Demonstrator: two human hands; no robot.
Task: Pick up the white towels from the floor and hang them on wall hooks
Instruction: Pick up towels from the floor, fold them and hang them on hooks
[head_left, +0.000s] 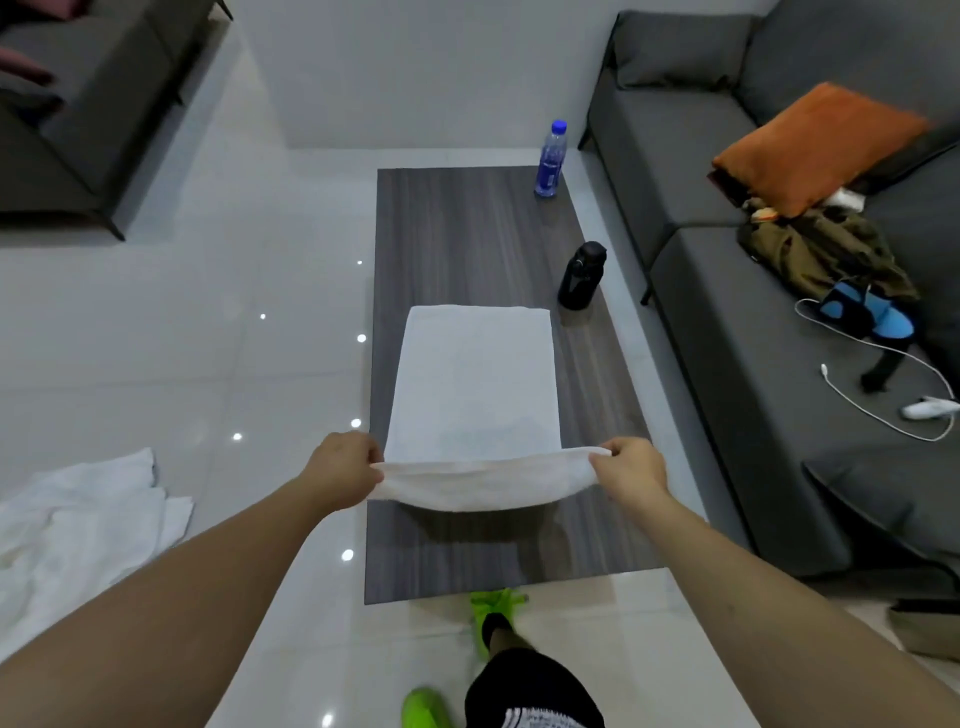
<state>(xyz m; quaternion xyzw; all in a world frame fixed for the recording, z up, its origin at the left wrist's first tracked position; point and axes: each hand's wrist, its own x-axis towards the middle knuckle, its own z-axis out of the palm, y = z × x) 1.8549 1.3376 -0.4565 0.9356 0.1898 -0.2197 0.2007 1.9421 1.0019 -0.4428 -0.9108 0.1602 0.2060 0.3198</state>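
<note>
While the white towel (475, 384) lay flat on the desk (467, 234), left hand (345, 467) and right hand (631, 467) each pinched a near corner; soft, light, floppy, so corners looked best.

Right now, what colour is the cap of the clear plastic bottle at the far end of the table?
Blue, the clear plastic bottle's cap, seen best in the head view.

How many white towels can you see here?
2. One towel lies spread on the coffee table, its near edge held up by the left hand and right hand. The other towel lies crumpled on the floor at left. More may lie out of view.
</note>
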